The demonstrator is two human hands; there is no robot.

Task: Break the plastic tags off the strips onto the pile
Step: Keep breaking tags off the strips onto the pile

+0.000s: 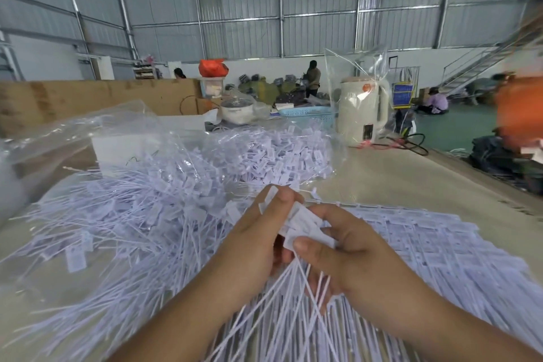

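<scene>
Above strips (440,244), left hand (258,232) and right hand (346,247) fingers curled, pinching bunch of tags (305,223).

A tall shed of grey corrugated metal walls (317,9) on steel framing rises over a white lower wall (264,63). The floor (458,126) is green. A metal staircase (482,62) climbs at the right. The pale bench (396,179) carries a cream kettle (363,110), a blue basket (305,114) and a rice cooker (236,110). Brown cardboard (97,97) stands behind. Daylight is soft and even.
</scene>
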